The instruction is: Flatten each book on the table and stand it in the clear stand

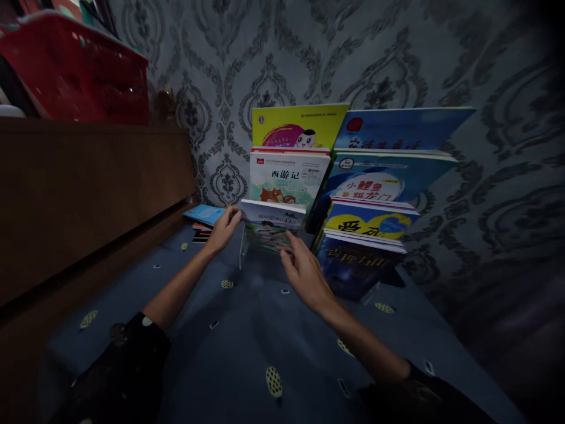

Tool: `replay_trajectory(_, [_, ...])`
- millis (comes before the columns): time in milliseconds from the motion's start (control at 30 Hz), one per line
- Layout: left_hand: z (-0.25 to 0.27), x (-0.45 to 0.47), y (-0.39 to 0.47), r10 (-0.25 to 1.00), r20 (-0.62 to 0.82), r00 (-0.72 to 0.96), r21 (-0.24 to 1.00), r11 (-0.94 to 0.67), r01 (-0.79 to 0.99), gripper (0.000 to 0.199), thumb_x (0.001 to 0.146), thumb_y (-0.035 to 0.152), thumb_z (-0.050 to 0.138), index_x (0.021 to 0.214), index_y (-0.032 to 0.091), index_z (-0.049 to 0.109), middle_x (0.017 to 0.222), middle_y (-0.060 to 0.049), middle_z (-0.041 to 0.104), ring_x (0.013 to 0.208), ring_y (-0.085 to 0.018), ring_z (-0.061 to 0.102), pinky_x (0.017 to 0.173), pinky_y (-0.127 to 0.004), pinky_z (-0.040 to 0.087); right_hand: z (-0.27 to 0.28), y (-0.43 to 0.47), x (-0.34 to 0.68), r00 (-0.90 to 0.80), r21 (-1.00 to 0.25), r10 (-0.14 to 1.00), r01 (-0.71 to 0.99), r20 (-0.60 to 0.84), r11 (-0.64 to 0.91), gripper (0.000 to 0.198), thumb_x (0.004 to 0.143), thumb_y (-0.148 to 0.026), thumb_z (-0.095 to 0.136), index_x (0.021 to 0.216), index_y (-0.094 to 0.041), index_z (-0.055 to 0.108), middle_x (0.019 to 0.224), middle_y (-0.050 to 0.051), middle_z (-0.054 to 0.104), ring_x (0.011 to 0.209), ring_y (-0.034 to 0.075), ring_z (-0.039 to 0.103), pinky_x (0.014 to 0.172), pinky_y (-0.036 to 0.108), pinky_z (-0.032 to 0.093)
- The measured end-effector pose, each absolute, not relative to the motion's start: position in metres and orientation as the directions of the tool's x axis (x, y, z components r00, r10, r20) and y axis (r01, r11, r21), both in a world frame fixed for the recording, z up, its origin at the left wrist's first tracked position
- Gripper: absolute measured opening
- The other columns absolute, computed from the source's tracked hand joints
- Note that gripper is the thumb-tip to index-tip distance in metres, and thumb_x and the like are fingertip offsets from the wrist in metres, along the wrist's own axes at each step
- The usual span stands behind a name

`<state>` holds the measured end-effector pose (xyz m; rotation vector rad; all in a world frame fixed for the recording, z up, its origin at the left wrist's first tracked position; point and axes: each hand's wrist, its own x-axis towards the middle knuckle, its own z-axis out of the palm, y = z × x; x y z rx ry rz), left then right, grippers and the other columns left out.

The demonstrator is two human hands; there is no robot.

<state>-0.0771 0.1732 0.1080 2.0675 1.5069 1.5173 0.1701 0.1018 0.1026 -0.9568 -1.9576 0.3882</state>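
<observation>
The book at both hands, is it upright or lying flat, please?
Upright: the book shows its front cover, with its top edge uppermost.

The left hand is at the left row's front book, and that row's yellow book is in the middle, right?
No: the head view shows the yellow book at the back of that row. The left hand is at the front book.

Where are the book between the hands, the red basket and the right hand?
Book between the hands (pixel 267 228): head view, middle of its front cover.
Red basket (pixel 103 76): head view, its side wall.
Right hand (pixel 306 274): head view, back of the hand.
</observation>
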Motion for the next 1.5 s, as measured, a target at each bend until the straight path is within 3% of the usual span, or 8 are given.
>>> replay_trajectory(167, [0.067, -0.127, 0.193, 0.886, 0.421, -0.195, 0.628, -0.13, 0.767, 0.03, 0.101, 0.034, 0.035, 0.106, 0.017, 0.06, 0.099, -0.008, 0.071, 0.097, -0.022, 0.066, 0.085, -0.033, 0.051, 0.084, 0.091, 0.162, -0.4, -0.619, 0.731, 0.391, 0.553, 0.682, 0.052, 0.1, -0.028, 0.039, 0.151, -0.02, 0.04, 0.141, 0.017, 0.057, 0.111, 0.024, 0.069, 0.098, 0.045, 0.057])
replay_trajectory(267, [0.05, -0.159, 0.21, 0.899, 0.311, -0.31, 0.528, 0.108, 0.842, 0.023, 0.097, 0.03, 0.047, 0.108, 0.016, 0.061, 0.1, -0.011, 0.07, 0.1, -0.026, 0.066, 0.088, -0.039, 0.051, 0.056, 0.091, 0.161, -0.441, -0.627, 0.752, 0.422, 0.489, 0.655, 0.051, 0.099, -0.026, 0.04, 0.15, -0.021, 0.043, 0.138, 0.015, 0.06, 0.117, 0.024, 0.067, 0.102, 0.045, 0.055])
replay_trajectory(367, [0.045, -0.178, 0.229, 0.898, 0.275, -0.344, 0.384, 0.226, 0.895, 0.027, 0.095, 0.027, 0.05, 0.116, 0.013, 0.06, 0.12, -0.019, 0.066, 0.115, -0.032, 0.06, 0.096, -0.046, 0.047, 0.017, 0.089, 0.159, -0.447, -0.62, 0.787, 0.49, 0.426, 0.613, 0.049, 0.098, -0.027, 0.043, 0.147, -0.025, 0.048, 0.142, 0.012, 0.06, 0.133, 0.027, 0.057, 0.108, 0.05, 0.051])
replay_trajectory(567, [0.051, -0.182, 0.279, 0.941, 0.229, -0.25, 0.121, 0.228, 0.966, 0.038, 0.1, 0.034, 0.051, 0.13, 0.012, 0.057, 0.138, -0.021, 0.056, 0.133, -0.034, 0.048, 0.11, -0.051, 0.04, -0.045, 0.081, 0.158, -0.485, -0.652, 0.782, 0.454, 0.391, 0.608, 0.047, 0.1, -0.027, 0.041, 0.145, -0.024, 0.052, 0.145, 0.011, 0.059, 0.135, 0.025, 0.055, 0.11, 0.046, 0.051])
replay_trajectory(767, [0.051, -0.193, 0.312, 0.967, 0.091, -0.237, -0.041, 0.241, 0.97, 0.039, 0.097, 0.039, 0.062, 0.129, 0.017, 0.059, 0.13, -0.011, 0.061, 0.113, -0.026, 0.063, 0.094, -0.049, 0.055, -0.045, 0.087, 0.163, -0.501, -0.697, 0.768, 0.379, 0.398, 0.609, 0.041, 0.102, -0.029, 0.042, 0.139, -0.024, 0.058, 0.137, 0.011, 0.065, 0.131, 0.026, 0.059, 0.108, 0.046, 0.053])
replay_trajectory(900, [0.052, -0.2, 0.309, 0.985, 0.031, -0.171, -0.11, 0.173, 0.979, 0.039, 0.097, 0.039, 0.062, 0.129, 0.017, 0.058, 0.129, -0.011, 0.061, 0.111, -0.025, 0.064, 0.093, -0.048, 0.055, -0.041, 0.086, 0.164, -0.512, -0.718, 0.767, 0.354, 0.387, 0.599, 0.041, 0.101, -0.027, 0.044, 0.139, -0.024, 0.058, 0.139, 0.012, 0.064, 0.132, 0.025, 0.059, 0.109, 0.044, 0.053])
replay_trajectory(1167, [0.064, -0.213, 0.264, 0.994, -0.081, -0.072, -0.22, 0.053, 0.974, 0.043, 0.104, 0.038, 0.035, 0.141, 0.018, 0.046, 0.132, -0.019, 0.061, 0.117, -0.031, 0.064, 0.096, -0.04, 0.047, -0.036, 0.083, 0.162, -0.534, -0.729, 0.764, 0.348, 0.363, 0.589, 0.039, 0.1, -0.024, 0.044, 0.134, -0.022, 0.061, 0.14, 0.014, 0.062, 0.13, 0.025, 0.06, 0.108, 0.044, 0.053])
replay_trajectory(1500, [0.054, -0.193, 0.261, 0.974, 0.057, -0.22, -0.323, 0.227, 0.919, 0.04, 0.097, 0.038, 0.062, 0.131, 0.016, 0.057, 0.13, -0.011, 0.061, 0.11, -0.025, 0.064, 0.092, -0.047, 0.056, -0.036, 0.084, 0.158, -0.523, -0.71, 0.747, 0.331, 0.411, 0.622, 0.035, 0.098, -0.02, 0.044, 0.127, -0.022, 0.065, 0.134, 0.014, 0.064, 0.124, 0.025, 0.064, 0.105, 0.043, 0.054])
